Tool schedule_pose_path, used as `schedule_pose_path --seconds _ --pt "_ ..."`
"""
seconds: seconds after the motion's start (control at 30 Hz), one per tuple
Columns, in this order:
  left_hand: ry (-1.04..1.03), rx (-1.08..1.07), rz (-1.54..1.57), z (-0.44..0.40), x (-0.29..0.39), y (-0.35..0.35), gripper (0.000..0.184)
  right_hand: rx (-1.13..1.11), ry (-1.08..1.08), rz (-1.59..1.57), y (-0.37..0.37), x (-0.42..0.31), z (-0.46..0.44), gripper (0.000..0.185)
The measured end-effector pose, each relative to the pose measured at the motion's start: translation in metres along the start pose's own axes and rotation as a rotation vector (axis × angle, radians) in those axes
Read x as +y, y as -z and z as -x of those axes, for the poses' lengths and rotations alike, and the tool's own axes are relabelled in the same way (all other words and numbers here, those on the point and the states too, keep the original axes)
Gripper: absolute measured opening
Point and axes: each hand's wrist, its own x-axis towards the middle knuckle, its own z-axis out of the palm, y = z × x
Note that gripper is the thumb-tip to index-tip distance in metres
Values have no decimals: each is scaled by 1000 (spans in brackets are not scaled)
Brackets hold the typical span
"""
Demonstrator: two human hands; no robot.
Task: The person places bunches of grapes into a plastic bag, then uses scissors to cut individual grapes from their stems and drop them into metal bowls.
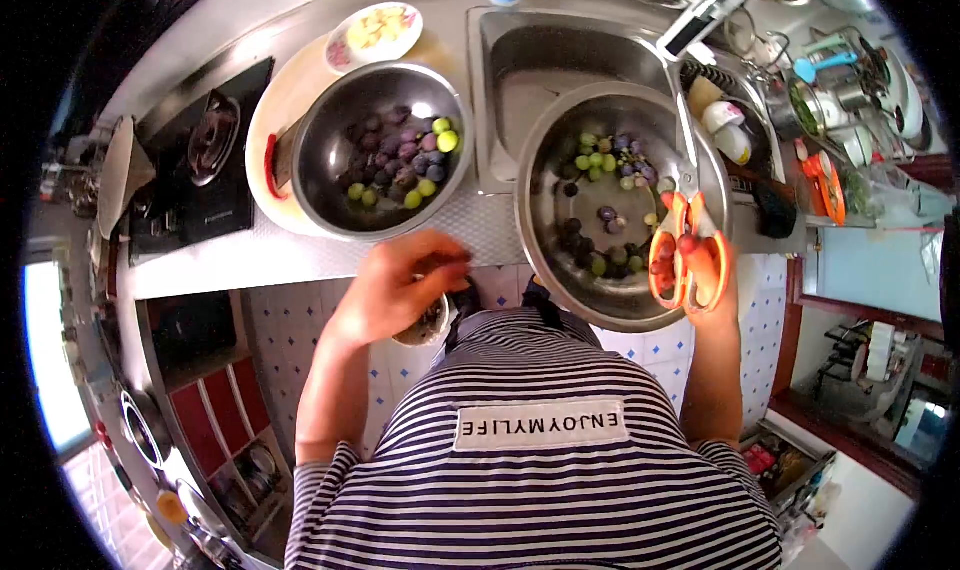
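Orange-handled scissors (683, 260) are in my right hand (705, 270), fingers through the loops, blades pointing away over the right rim of a large steel basin (560, 270). Green and dark purple grapes (605, 255) lie in that basin, some in small clusters. My left hand (415, 280) is in front of a steel bowl (310, 185), its fingers curled together; whether something small is between them cannot be made out. The bowl holds loose purple and green grapes (405, 160). Below my left hand, a small container (425, 328) is partly hidden.
A round cutting board (262, 140) lies under the bowl, with a red-handled knife (274, 168) and a plate of yellow pieces (375, 35). Behind the basin is the sink (490, 120). A stove (200, 210) stands left; a dish rack (750, 110) stands right.
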Motion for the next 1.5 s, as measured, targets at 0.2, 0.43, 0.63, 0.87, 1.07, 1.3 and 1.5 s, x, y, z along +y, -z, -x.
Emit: schedule_pose_path --seconds 0.2,0.43,0.63,0.87,1.07,1.3,1.5 --pt "-439 146 -658 -178 -30 -96 13 104 54 3 39 21 26 49" --pt "-79 122 -984 -257 -57 -142 15 38 -89 -163 73 37 41 41" --pt "-186 195 -469 -221 -44 -118 17 -30 -297 -399 76 42 41 40" --pt "-118 442 58 -130 6 -69 12 -454 -192 -165 16 27 15 71" --pt "-173 667 25 -72 3 -15 13 -595 -472 -212 -55 22 -4 52" --pt "-391 878 -585 -28 -3 27 10 -669 -430 96 -115 20 -12 46" --pt "-507 891 -864 -14 -21 52 15 -724 -394 102 -132 34 -20 43"
